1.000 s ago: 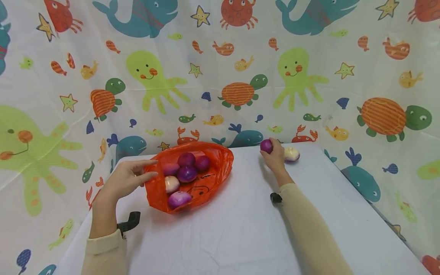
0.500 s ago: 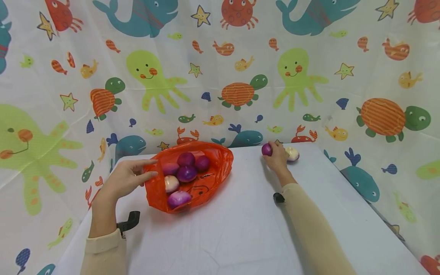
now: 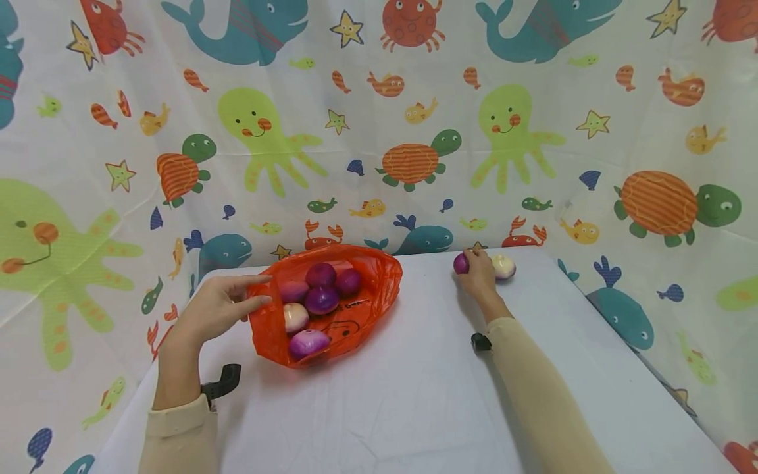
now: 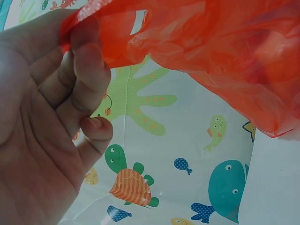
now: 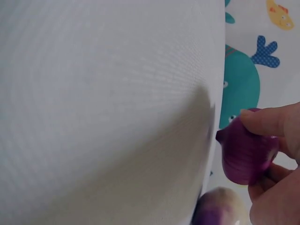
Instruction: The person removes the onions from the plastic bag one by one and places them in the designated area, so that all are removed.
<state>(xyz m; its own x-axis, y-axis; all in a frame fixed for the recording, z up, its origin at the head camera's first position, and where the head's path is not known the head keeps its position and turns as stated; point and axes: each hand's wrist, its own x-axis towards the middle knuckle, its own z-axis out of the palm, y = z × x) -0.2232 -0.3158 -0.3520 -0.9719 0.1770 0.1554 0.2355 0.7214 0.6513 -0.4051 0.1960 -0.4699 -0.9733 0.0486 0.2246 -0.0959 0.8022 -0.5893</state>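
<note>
Toward the far right of the table (image 3: 414, 395), right of centre in the head view, the right hand (image 3: 478, 275) has its fingers curled round a small purple onion (image 3: 461, 263), which sits low at the table's far edge in front of the printed sea-creature curtain (image 3: 379, 131). The right wrist view shows the same purple onion (image 5: 246, 154) pinched between the thumb above and the fingers (image 5: 267, 187) below, at the right edge of that frame. Just to the right of the hand in the head view lies a pale onion (image 3: 503, 266) with a purple tinge, resting on the table close beside the hand; in the wrist view it sits at the bottom edge, just under the held one. At centre left of the head view, the left hand (image 3: 216, 307) grips the near-left rim of an orange plastic bag (image 3: 355, 309) lying open on the table, thumb and fingers pinching the film. The left wrist view shows the hand (image 4: 42, 126) closed on the bag's edge (image 4: 197, 42), the orange plastic draped across the top of that frame. Inside the bag lie several onions (image 3: 322, 299), mostly purple, with one pale one (image 3: 295, 316) toward the left. Both forearms wear cream sleeves (image 3: 533, 395).
</note>
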